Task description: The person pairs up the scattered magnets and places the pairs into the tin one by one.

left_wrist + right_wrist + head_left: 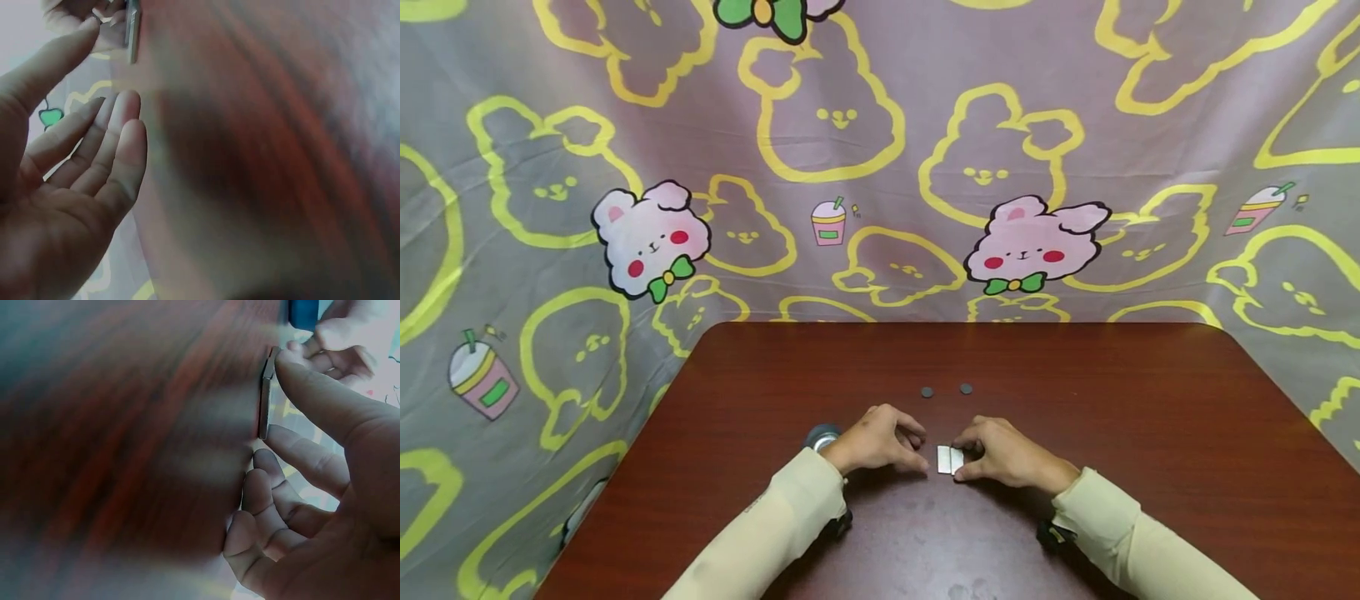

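Note:
Two small flat silvery-white rectangular pieces lie side by side on the brown table, the left piece (943,460) against or very near the right piece (957,461). My right hand (1006,454) pinches the right piece by its two ends between thumb and forefinger. From the right wrist view, the pieces (265,403) look thin and edge-on, low at the tabletop. My left hand (880,439) is just left of them, fingers loosely bent and apart, holding nothing. In the left wrist view its palm (56,231) faces the camera.
Two small dark round discs (927,392) (966,388) lie farther back on the table (820,358). Behind my left wrist sits a dark round object with a silvery ring (822,437), partly hidden. A patterned cloth (865,200) hangs beyond the table's edges.

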